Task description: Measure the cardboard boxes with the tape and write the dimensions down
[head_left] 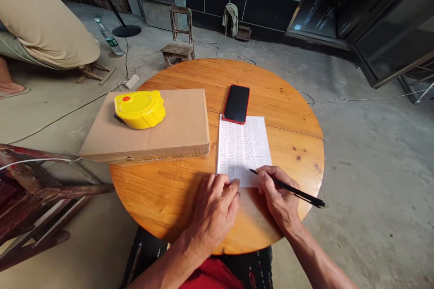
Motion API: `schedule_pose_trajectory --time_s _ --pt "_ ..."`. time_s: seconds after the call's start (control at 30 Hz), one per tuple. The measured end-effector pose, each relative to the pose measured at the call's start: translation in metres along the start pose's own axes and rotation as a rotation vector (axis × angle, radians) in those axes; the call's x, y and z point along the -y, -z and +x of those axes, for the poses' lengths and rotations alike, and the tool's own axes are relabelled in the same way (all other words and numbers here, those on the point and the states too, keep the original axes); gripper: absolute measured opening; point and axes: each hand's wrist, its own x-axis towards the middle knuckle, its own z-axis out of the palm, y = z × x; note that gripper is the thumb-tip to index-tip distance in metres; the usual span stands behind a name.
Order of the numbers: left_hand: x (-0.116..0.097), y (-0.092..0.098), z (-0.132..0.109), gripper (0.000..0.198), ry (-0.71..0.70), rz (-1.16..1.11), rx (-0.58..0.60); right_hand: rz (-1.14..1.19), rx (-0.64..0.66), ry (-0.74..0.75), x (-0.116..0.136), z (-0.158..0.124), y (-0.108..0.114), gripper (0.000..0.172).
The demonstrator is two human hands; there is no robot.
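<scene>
A black pen sits in my right hand, pinched between thumb and fingers. Its tip hovers at or just over the lower part of a white sheet of paper; I cannot tell whether it touches. Rows of small handwritten characters cover much of the sheet in columns. My left hand rests with curled fingers on the sheet's lower left corner, holding it against the round wooden table. A black-screened phone in a red case lies across the paper's top edge.
Left on the table, a flat cardboard box carries a yellow tape dispenser-like plastic case with a red button. Beyond stand a small wooden chair and a plastic bottle. A seated person is at the left. Cables cross the floor.
</scene>
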Motion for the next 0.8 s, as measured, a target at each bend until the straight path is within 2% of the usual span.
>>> schedule_pose_trajectory --time_s 0.23,0.33,0.43,0.57,0.63,0.73,0.8 --pt "0.001 0.000 -0.001 0.024 -0.015 -0.004 -0.017 0.067 -0.104 0.023 -0.008 -0.001 -0.005 0.011" --pt "0.001 0.000 -0.001 0.023 -0.004 -0.015 -0.032 0.035 -0.095 0.064 -0.005 -0.001 -0.003 0.008" --pt "-0.001 0.001 -0.001 0.022 -0.016 -0.030 -0.042 -0.126 -0.024 0.182 0.002 0.008 0.005 0.006" --pt "-0.002 0.003 -0.002 0.022 -0.025 0.007 -0.075 -0.552 0.096 0.456 0.008 0.039 0.013 0.031" --pt "-0.001 0.003 -0.003 0.023 -0.016 0.031 -0.097 -0.763 0.171 0.529 0.006 0.059 0.011 0.039" --pt "0.000 0.004 -0.004 0.024 -0.016 0.044 -0.106 -0.848 0.254 0.565 0.000 0.081 0.005 0.040" --pt "0.001 0.004 -0.004 0.024 -0.024 0.046 -0.104 -0.819 0.249 0.562 -0.004 0.086 0.003 0.040"
